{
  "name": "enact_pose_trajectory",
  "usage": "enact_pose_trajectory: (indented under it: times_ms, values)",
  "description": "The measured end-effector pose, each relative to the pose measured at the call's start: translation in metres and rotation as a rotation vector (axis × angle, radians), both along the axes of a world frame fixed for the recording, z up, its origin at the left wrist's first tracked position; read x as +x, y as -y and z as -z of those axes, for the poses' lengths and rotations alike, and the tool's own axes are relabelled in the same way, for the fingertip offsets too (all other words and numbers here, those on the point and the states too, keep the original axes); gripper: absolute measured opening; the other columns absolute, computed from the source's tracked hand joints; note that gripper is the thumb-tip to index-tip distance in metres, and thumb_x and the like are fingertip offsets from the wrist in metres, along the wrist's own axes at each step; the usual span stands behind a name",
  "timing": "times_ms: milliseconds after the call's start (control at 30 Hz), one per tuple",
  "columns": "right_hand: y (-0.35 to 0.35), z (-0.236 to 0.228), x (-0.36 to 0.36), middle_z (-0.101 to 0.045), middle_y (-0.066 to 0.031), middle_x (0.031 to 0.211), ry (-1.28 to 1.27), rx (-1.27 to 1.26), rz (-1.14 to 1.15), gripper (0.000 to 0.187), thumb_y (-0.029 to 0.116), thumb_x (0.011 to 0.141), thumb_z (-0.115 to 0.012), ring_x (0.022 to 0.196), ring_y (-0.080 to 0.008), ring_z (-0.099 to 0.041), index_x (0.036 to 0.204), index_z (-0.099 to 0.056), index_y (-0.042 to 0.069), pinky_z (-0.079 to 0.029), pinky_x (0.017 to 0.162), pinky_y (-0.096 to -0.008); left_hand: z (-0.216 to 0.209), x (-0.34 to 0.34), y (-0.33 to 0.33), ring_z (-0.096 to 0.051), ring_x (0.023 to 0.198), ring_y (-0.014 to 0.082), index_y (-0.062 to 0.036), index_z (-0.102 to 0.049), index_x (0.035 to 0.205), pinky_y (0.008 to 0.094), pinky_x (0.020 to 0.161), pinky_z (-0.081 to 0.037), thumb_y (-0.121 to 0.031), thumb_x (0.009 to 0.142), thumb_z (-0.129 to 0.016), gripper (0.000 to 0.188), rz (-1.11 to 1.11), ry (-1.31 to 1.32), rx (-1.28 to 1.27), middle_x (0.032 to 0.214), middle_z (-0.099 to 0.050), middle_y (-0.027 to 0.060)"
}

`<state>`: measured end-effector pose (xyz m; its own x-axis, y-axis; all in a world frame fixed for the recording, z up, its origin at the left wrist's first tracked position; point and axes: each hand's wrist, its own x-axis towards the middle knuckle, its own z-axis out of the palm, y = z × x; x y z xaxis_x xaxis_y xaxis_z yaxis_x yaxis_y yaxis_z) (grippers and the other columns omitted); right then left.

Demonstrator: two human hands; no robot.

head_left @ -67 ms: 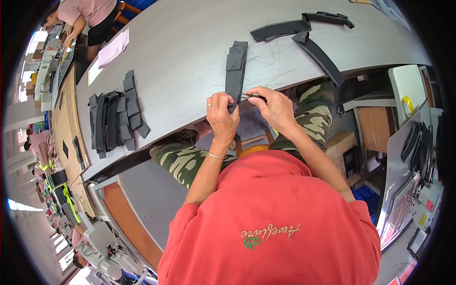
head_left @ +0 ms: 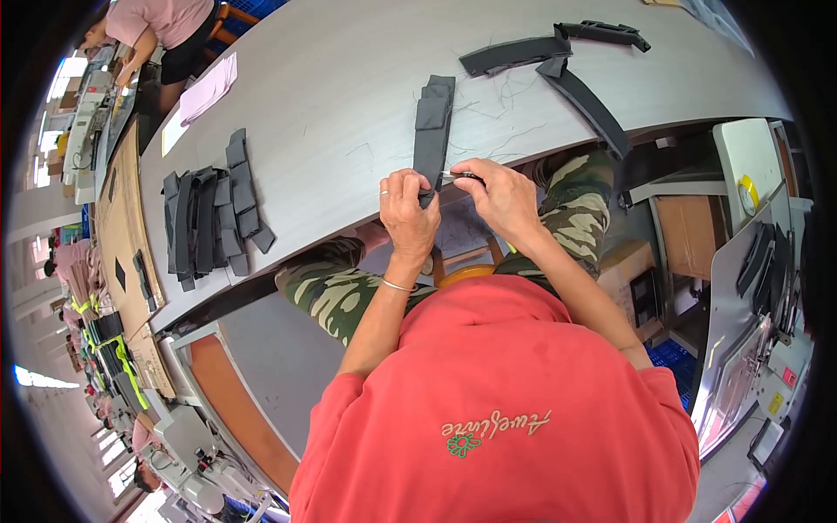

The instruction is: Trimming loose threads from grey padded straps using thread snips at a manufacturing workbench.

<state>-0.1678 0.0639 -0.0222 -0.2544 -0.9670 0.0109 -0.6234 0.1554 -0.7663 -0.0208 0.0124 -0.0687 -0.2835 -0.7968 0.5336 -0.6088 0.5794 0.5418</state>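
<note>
A dark grey fabric strip (head_left: 432, 131) with folded layers lies on the table, pointing away from me. Its near end is pinched in the fingers of my left hand (head_left: 406, 213) at the table's front edge. My right hand (head_left: 507, 202) is closed around small thread snips (head_left: 469, 177) with a dark handle; most of the handle is hidden in the fingers. The metal tips touch or nearly touch the strip's right edge, just above my left fingertips. Loose dark threads lie on the table to the right of the strip.
On the left of the grey table (head_left: 340, 87) lies a pile of similar dark strips (head_left: 205, 218). More strips (head_left: 586, 105) lie at the far right, one reaching over the front edge. Pink sheets (head_left: 209, 89) lie far left. Another person (head_left: 170, 35) works beyond. A sewing machine (head_left: 776, 383) stands at right.
My right hand and the snips have shifted very slightly. The left hand and the fabric strip look the same.
</note>
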Motion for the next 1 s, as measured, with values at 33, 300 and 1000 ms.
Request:
enact_pose_trajectory:
  times_ms: [33, 300, 1000]
  values:
    - [0.0009, 0.001, 0.0012, -0.068, -0.0056, 0.091, -0.049, -0.037, 0.0, 0.017, 0.021, 0.085, -0.062, 0.081, -0.027, -0.065, 0.1, -0.067, 0.013, -0.049, 0.068, -0.0347, -0.0001, -0.0005, -0.0001, -0.053, 0.081, 0.0285, -0.0062, -0.051, 0.078, 0.0379, 0.068, -0.043, 0.007, 0.058, -0.069, 0.03, -0.003, -0.001, -0.003, 0.085, -0.055, 0.0087]
    - [0.0055, 0.0076, 0.0029, -0.066, -0.0061, 0.081, -0.275, -0.154, 0.004, 0.013, 0.017, 0.082, -0.065, 0.075, -0.0274, -0.063, 0.093, -0.067, 0.011, -0.048, 0.064, -0.0377, 0.0027, -0.002, -0.0002, -0.051, 0.077, 0.028, -0.0073, -0.051, 0.077, 0.0386, 0.066, -0.041, 0.006, 0.056, -0.071, 0.032, -0.013, 0.01, -0.031, 0.08, -0.051, 0.0077]
    - [0.0107, 0.0054, 0.0046, -0.064, -0.0071, 0.075, -0.33, -0.225, -0.006, 0.011, 0.019, 0.079, -0.067, 0.071, -0.0275, -0.062, 0.086, -0.067, 0.011, -0.048, 0.062, -0.0395, 0.0081, -0.0033, 0.0009, -0.05, 0.077, 0.0274, -0.0088, -0.051, 0.078, 0.0384, 0.067, -0.04, 0.001, 0.055, -0.076, 0.035, -0.024, 0.038, -0.076, 0.08, -0.047, 0.0074]
